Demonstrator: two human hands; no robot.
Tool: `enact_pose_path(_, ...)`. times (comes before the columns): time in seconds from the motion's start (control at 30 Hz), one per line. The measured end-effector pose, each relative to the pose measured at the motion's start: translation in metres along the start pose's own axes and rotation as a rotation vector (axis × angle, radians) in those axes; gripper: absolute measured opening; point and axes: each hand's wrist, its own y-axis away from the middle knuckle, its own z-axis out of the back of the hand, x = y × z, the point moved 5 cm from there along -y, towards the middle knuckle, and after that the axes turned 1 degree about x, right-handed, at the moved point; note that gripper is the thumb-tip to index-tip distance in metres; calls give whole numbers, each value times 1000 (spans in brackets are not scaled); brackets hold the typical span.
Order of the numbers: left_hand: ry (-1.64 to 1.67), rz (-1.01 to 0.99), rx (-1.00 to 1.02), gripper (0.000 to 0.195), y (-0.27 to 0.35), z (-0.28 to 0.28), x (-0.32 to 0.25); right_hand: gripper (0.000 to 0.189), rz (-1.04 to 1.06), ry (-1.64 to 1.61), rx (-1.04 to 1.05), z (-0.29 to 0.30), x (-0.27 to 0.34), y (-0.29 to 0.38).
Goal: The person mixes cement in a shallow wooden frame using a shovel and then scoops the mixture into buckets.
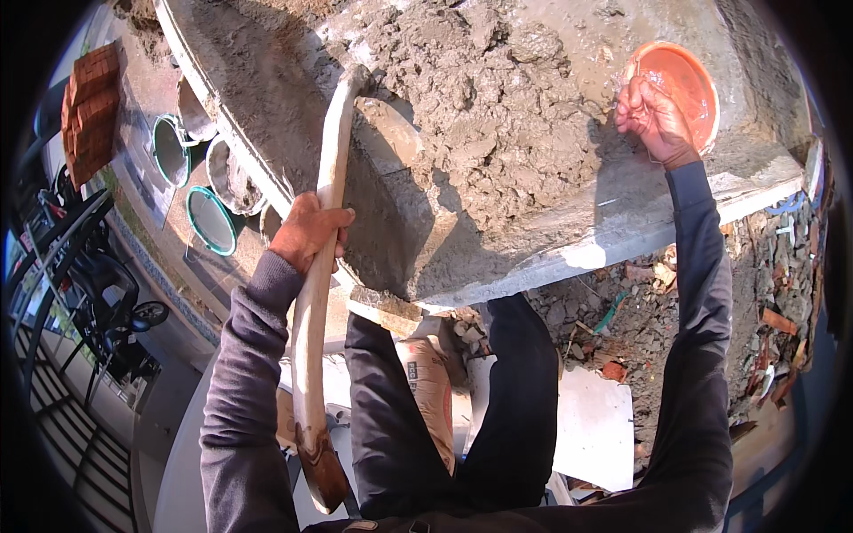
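Note:
My left hand (308, 233) grips the pale wooden handle (332, 166) of a hoe partway down its length. The hoe's muddy blade (390, 130) lies against wet grey mortar (496, 126) in a board-sided mixing trough (226, 126). The handle's darker butt end (321, 470) reaches back beside my left leg. At the trough's right side, the fingers of my right hand (653, 116) are curled around the thin wire bail of an orange bucket (686, 86). The bucket is tipped so its shiny, wet inside shows, and my hand covers part of its rim.
Several mortar-stained buckets (212, 220) stand on the ground left of the trough, with stacked red bricks (92, 113) beyond. A paper sack (426, 386) lies between my legs. Broken rubble (666, 320) and a white panel (593, 426) are at the right. A motorcycle (106, 286) stands far left.

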Motion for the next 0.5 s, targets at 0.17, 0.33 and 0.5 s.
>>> enact_pose_path(0.17,22,10,2,31,2,2,1,20,-81,915,210,-209,-67,-4)
enact_pose_path(0.33,43,10,8,32,2,1,3,19,218,1091,-463,-111,-11,11)
enact_pose_path(0.5,30,1,-22,32,3,0,1,23,-64,351,-1085,109,1,51)
